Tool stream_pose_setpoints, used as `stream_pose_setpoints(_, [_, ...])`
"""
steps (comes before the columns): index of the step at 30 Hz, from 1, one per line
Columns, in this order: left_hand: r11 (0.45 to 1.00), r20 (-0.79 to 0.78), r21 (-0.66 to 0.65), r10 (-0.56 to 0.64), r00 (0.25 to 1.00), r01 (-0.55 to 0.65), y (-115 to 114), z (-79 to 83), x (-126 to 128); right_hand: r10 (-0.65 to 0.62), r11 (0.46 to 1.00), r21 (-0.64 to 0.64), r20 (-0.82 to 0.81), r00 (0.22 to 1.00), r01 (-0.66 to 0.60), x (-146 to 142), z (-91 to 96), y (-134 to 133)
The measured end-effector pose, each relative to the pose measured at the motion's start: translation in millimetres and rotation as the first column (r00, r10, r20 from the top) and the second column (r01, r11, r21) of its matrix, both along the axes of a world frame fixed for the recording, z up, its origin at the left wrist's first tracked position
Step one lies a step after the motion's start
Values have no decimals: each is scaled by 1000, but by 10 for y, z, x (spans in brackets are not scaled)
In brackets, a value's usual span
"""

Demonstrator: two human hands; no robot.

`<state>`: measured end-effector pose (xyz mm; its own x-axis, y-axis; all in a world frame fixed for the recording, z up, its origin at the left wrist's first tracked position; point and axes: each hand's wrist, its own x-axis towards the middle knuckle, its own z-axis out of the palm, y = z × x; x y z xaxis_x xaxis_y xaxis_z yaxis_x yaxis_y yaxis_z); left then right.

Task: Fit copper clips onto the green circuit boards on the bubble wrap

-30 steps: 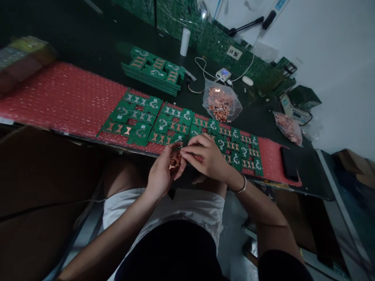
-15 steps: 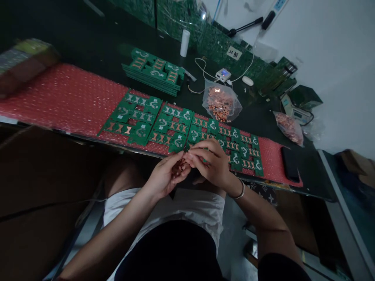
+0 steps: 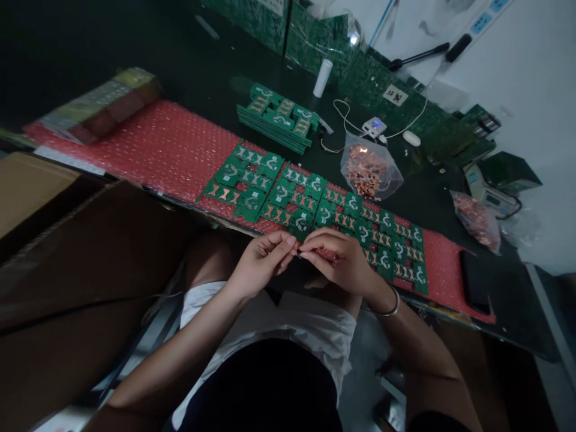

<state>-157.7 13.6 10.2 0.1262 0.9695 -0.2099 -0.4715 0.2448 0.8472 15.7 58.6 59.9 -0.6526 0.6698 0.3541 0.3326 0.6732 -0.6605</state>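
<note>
My left hand [image 3: 265, 261] is closed, its thumb and fingers curled at the front edge of the table; the copper pieces seen in its palm earlier are hidden behind the fingers. My right hand [image 3: 339, 258] pinches with thumb and forefinger right against the left fingertips; what lies between them is too small to make out. Just beyond the hands is a row of green circuit boards [image 3: 246, 203] on red bubble wrap [image 3: 175, 144]. Most boards carry bow-tie-shaped copper pieces [image 3: 231, 195]; some spots on the leftmost board look silvery.
Behind the row stand a stack of green boards [image 3: 279, 123] and an open plastic bag of copper pieces [image 3: 369, 171]. A second bag [image 3: 477, 219] and a black phone [image 3: 474, 282] are at right. A white cylinder [image 3: 323, 78], a small white device [image 3: 374, 126] and cables sit farther back.
The view has swung left, so the table's things appear farther right. My left fingers have closed over the copper pieces, and both hands' fingertips stay together.
</note>
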Motion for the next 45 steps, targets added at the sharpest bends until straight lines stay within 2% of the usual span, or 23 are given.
stream_pose_setpoints(4, [995,89,-12,103,991,-102,-26,-2,-7,-138,989,-55,-58,989,134,-187,-27,-30])
stream_pose_setpoints(7, [981,80,5,195,978,-196,-34,-23,-20,-260,960,-125,-56,964,252,-317,-64,-50])
stream_pose_setpoints(9, [971,70,16,236,969,-237,-21,-38,-59,-285,951,-132,-27,958,279,-378,-74,-46])
stream_pose_setpoints(11, [963,81,15,266,961,-268,9,-48,-120,-220,974,-44,23,975,221,-417,-74,-24])
stream_pose_setpoints(13, [955,103,-3,294,950,-295,49,-49,-194,-138,982,142,82,987,126,-442,-71,18])
stream_pose_setpoints(15, [958,112,-11,286,952,-287,86,-43,-271,-67,943,332,133,989,19,-461,-70,74])
stream_pose_setpoints(17, [971,104,1,237,966,-239,110,-35,-340,6,895,437,187,982,-89,-482,-68,136])
stream_pose_setpoints(19, [982,104,2,187,977,-189,119,-31,-393,80,865,465,245,966,-189,-506,-57,192])
stream_pose_setpoints(22, [986,163,-39,164,973,-160,113,-36,-447,116,830,499,284,952,-250,-548,-27,243])
stream_pose_setpoints(28, [989,233,-66,141,962,-129,88,-29,-524,154,821,484,325,933,-304,-625,23,245])
stream_pose_setpoints(33, [999,255,-40,21,967,-11,56,-33,-561,147,843,477,243,959,-250,-663,28,227])
stream_pose_setpoints(37, [992,65,32,122,990,-124,48,-76,-558,178,879,389,272,946,-278,-692,58,240])
stream_pose_setpoints(39, [985,39,32,168,985,-170,54,-77,-564,174,903,340,269,947,-263,-724,56,301])
stream_pose_setpoints(42, [970,166,-36,244,955,-242,63,-38,-596,24,953,294,157,987,-70,-807,-37,512])
stream_pose_setpoints(45, [955,274,-83,297,915,-285,64,12,-639,-121,956,276,60,991,100,-910,-233,805])
